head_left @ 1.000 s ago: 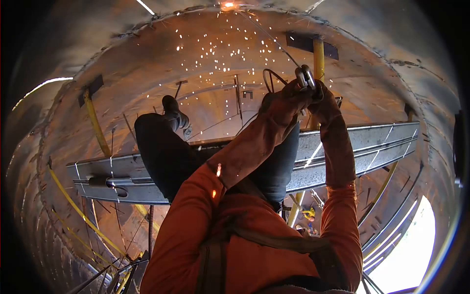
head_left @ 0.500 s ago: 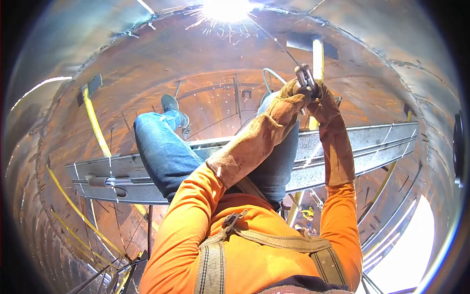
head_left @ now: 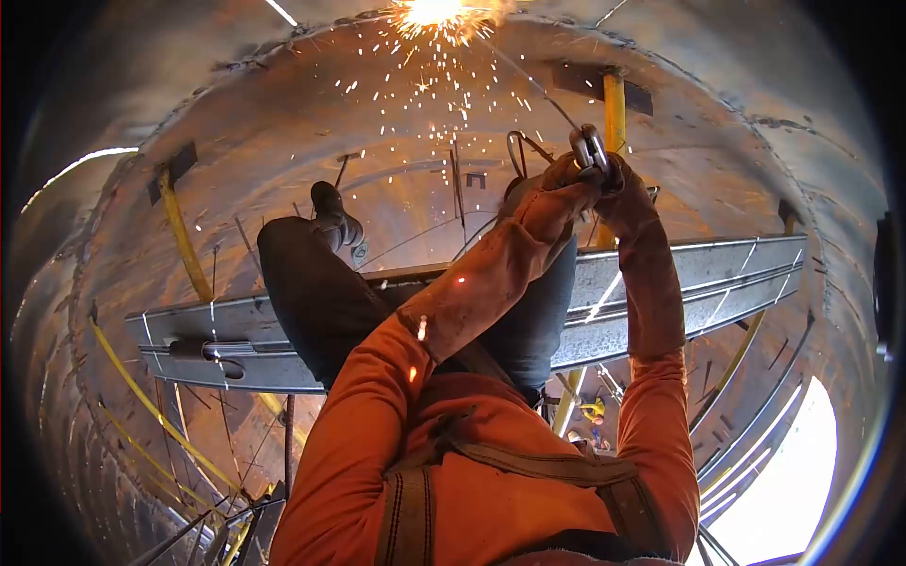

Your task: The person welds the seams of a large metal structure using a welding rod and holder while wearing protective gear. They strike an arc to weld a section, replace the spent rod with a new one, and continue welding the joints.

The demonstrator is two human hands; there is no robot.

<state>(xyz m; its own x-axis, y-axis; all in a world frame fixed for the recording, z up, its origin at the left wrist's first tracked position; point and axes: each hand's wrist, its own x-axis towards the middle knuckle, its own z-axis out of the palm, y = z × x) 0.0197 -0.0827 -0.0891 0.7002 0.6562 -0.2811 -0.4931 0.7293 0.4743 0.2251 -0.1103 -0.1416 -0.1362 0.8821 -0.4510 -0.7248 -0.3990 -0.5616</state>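
Note:
Both my hands, in long leather gloves, come together around an electrode holder (head_left: 587, 149) at the upper right. My left hand (head_left: 559, 193) has come across my lap and is wrapped round the holder's left side. Close beside it, my right hand (head_left: 625, 196) closes on the right side. A thin welding rod (head_left: 533, 83) runs from the jaws up and left to a bright arc (head_left: 432, 11) on the curved steel wall (head_left: 330, 104). Orange sparks fall below the arc. The gloves hide most of the handle.
I sit on a metal scaffold plank (head_left: 661, 288), legs over its far side. Yellow supports (head_left: 181, 231) stand along the rusty wall. A looped cable (head_left: 514, 151) hangs near my gloves. Far below, a person in yellow (head_left: 593, 411) shows beneath the plank, beside a bright opening (head_left: 783, 481).
The arc's glare has dropped from white to orange, and more sparks spray downward. The surroundings look darker. My hands and the holder have barely moved.

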